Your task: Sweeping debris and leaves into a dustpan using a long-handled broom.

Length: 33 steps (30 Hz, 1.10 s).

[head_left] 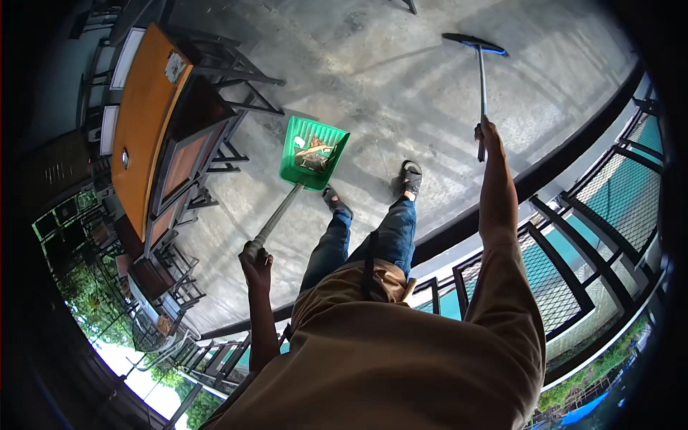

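My left hand (256,262) is closed round the grey handle of a green dustpan (290,161), which is held out in front of my left foot. Dry leaves and bits of litter (314,153) lie in the pan. On the right, my outstretched right hand (489,136) grips the metal pole of a broom (481,75). The broom's wide head, dark with a blue strip, is at the far right over the concrete floor, well apart from the dustpan. Whether its bristles touch the floor I cannot tell.
A long orange-topped wooden table (147,107) with dark metal-legged chairs (236,79) stands to the left. Along the right and behind me runs a black-framed mesh railing (552,287) above a dark floor edge (545,172). Grey concrete floor (387,86) lies ahead.
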Each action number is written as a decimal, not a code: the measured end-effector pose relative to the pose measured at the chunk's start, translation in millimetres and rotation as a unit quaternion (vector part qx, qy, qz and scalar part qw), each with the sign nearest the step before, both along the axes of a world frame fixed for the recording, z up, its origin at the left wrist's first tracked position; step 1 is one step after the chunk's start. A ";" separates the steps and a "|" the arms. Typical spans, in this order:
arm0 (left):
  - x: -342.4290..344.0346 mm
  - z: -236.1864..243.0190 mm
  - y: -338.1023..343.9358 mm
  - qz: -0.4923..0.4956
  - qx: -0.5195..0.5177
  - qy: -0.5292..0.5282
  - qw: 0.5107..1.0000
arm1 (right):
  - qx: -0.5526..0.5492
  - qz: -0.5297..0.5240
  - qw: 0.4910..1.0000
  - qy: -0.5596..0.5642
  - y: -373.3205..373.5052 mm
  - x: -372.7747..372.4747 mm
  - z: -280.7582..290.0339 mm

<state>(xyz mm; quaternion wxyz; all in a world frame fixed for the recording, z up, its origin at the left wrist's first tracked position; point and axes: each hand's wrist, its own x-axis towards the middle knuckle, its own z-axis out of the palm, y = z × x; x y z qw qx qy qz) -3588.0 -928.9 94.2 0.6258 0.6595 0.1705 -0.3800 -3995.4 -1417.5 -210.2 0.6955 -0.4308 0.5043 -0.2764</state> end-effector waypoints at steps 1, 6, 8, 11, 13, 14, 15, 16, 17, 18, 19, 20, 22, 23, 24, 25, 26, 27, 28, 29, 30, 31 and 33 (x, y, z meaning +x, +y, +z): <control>-9.0 9.5 1.6 0.014 0.016 -0.005 1.000 | 0.031 -0.009 0.999 0.008 6.8 9.0 -1.1; -41.4 7.6 2.1 0.040 0.023 -0.017 0.999 | 0.219 -0.054 0.973 0.046 92.3 11.2 -11.7; -47.3 -2.2 19.5 0.042 0.040 -0.016 0.998 | 0.243 -0.031 0.964 0.107 155.3 2.9 -5.8; -54.6 -13.1 47.0 0.054 0.035 -0.016 0.998 | 0.267 -0.010 0.950 0.163 246.3 -4.8 34.9; -55.6 -25.7 67.3 0.058 0.020 -0.015 0.998 | 0.333 0.020 0.928 0.168 291.8 -10.5 69.6; -55.0 -32.6 72.6 0.064 0.015 -0.008 0.998 | 0.338 0.024 0.925 0.171 312.6 -14.5 84.0; -54.5 -39.8 78.1 0.056 0.023 -0.011 0.998 | 0.331 0.029 0.928 0.168 336.2 -22.2 92.2; -52.9 -49.0 81.7 0.044 0.030 -0.013 0.998 | 0.323 0.030 0.931 0.166 355.4 -28.7 99.9; -50.8 -57.9 89.8 0.040 0.004 -0.020 0.999 | 0.317 0.033 0.933 0.170 363.1 -20.9 122.9; -47.3 -66.9 97.9 0.046 -0.002 -0.017 0.999 | 0.328 0.063 0.920 0.204 367.6 -15.9 147.7; -45.4 -74.0 97.4 0.042 0.016 -0.012 0.999 | 0.340 0.086 0.905 0.241 375.2 -16.1 169.4; -43.1 -80.7 97.8 0.038 0.034 -0.006 0.999 | 0.335 0.083 0.905 0.249 392.1 -27.0 164.8; -40.7 -94.4 91.9 0.019 0.032 -0.004 0.999 | 0.294 0.098 0.920 0.240 414.5 -52.3 148.5; -35.0 -100.5 95.6 0.005 0.041 -0.017 0.999 | 0.306 0.114 0.913 0.246 416.0 -47.2 165.0; -28.6 -105.8 100.5 -0.011 0.053 -0.025 0.998 | 0.305 0.126 0.898 0.290 414.1 -39.8 187.1; -19.1 -118.4 105.6 -0.033 0.023 -0.014 0.999 | 0.302 0.138 0.882 0.334 415.1 -33.1 200.0; -13.0 -130.0 111.9 -0.057 -0.007 0.001 0.998 | 0.273 0.152 0.888 0.337 422.1 -37.2 206.5; -13.9 -130.8 105.1 -0.046 0.034 -0.013 0.998 | 0.244 0.164 0.893 0.340 425.0 -47.3 208.2; -12.1 -128.3 102.6 -0.041 0.031 -0.005 0.999 | 0.114 0.266 0.887 0.360 430.6 -62.1 202.6; -9.3 -125.4 100.7 -0.055 0.051 -0.004 0.997 | 0.110 0.270 0.883 0.368 433.6 -74.3 201.0; -5.0 -125.7 99.0 -0.069 0.071 -0.005 0.995 | -0.111 0.332 0.831 0.433 435.1 -82.1 201.8; -1.7 -128.4 97.9 -0.063 0.067 0.000 0.996 | -0.326 0.375 0.729 0.471 435.7 -88.2 201.2; 2.8 -136.9 107.5 -0.073 0.088 -0.022 0.993 | -0.200 0.419 0.699 0.544 415.4 -57.3 249.3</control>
